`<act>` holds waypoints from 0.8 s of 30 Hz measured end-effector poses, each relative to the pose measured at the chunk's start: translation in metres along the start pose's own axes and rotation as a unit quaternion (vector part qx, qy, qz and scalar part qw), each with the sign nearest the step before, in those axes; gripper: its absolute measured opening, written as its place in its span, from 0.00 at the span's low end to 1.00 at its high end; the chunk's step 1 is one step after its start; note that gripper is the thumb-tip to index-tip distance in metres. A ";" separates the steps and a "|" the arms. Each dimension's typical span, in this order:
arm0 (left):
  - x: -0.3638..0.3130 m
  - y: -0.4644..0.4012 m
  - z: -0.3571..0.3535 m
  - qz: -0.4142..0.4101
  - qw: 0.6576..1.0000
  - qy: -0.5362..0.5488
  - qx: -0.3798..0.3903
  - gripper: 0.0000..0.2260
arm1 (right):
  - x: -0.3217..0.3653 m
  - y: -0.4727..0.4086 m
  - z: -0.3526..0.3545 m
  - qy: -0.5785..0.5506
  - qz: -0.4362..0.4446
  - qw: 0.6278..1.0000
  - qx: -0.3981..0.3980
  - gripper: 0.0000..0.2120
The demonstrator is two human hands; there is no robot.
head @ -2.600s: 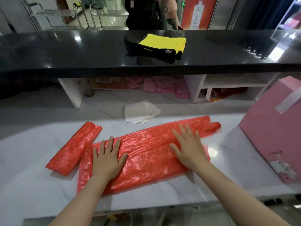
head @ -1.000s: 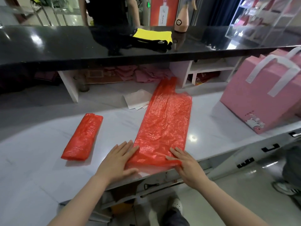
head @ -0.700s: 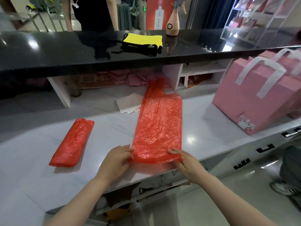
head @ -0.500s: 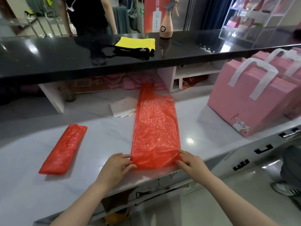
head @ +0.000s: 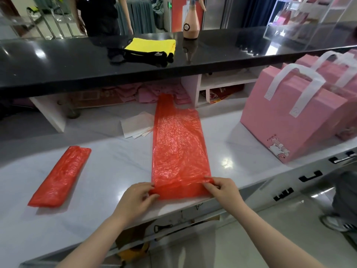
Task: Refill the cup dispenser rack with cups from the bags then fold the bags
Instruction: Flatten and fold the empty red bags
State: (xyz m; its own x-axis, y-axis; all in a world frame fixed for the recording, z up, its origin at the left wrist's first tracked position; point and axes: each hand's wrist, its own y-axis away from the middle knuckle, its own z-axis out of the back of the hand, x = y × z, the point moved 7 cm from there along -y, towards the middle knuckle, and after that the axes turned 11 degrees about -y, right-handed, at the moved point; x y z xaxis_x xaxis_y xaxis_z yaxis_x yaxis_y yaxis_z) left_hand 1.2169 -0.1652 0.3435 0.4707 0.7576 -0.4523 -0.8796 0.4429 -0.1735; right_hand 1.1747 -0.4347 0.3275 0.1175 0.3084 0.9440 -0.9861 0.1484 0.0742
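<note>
A long red plastic bag (head: pixel 176 147) lies flat on the white marble counter (head: pixel 119 163), running away from me, its handles at the far end. Its near end is turned up in a small fold. My left hand (head: pixel 138 198) pinches the near left corner of that fold. My right hand (head: pixel 222 188) pinches the near right corner. A second red bag (head: pixel 61 175), folded into a narrow strip, lies to the left on the counter. No cups or dispenser rack are in view.
Pink gift bags (head: pixel 289 117) with white handles stand at the right. White paper sheets (head: pixel 137 124) lie behind the bag. A raised black counter (head: pixel 58 60) holds a yellow-and-black cloth (head: pixel 152 48) and a spray bottle (head: pixel 191 24). A person stands beyond it. The counter's front edge is just below my hands.
The bag was turned from lying crosswise to lengthwise. My hands went from pressing flat on it to its near end, and now pinch both corners and lift that edge into a fold.
</note>
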 end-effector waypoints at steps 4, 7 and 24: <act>-0.001 -0.002 0.002 0.062 0.995 0.054 -0.049 0.07 | 0.004 -0.002 0.004 0.026 0.018 0.999 -0.036 0.08; -0.008 -0.008 0.007 0.068 0.993 0.067 -0.072 0.14 | 0.006 0.000 0.004 0.014 0.013 0.999 -0.038 0.09; -0.063 -0.109 0.143 0.050 0.924 0.253 -0.283 0.24 | 0.180 -0.059 0.067 -0.181 0.179 0.952 -0.167 0.10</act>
State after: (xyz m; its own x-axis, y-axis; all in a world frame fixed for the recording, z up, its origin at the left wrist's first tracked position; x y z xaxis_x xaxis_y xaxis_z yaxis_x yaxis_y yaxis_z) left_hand 1.2931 -0.1922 0.5158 0.4193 0.3962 -0.8168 -0.8793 -0.0467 -0.4740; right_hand 1.2466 -0.4509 0.5143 -0.3278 0.0595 0.9429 -0.8555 0.4048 -0.3230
